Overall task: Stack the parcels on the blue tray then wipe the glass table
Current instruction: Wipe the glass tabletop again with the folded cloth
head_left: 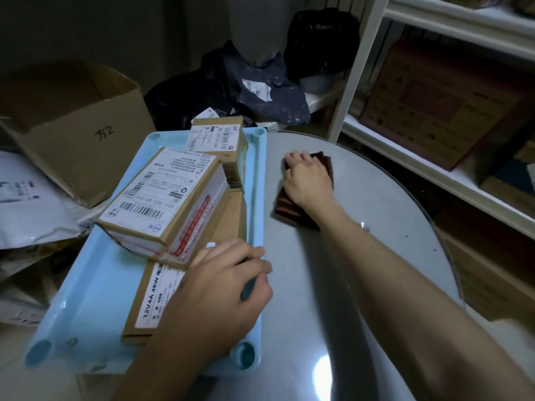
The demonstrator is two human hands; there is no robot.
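Observation:
A light blue tray (95, 299) lies at the left, its right rim over the round glass table (362, 256). Three cardboard parcels are stacked on it: a flat bottom box (153, 302) with a "12V4A 48W" label, a labelled box (162, 198) on top of it, and a smaller box (220, 143) at the far end. My left hand (228, 287) grips the tray's right rim near the front. My right hand (307, 178) presses flat on a dark red-brown cloth (292, 209) lying on the glass beside the tray.
An open cardboard box (78, 134) marked in black stands at the back left. Dark plastic mail bags (246, 91) are heaped behind the tray. A white shelf unit (434, 140) with boxes runs along the right. White mailers (26, 204) lie at the far left.

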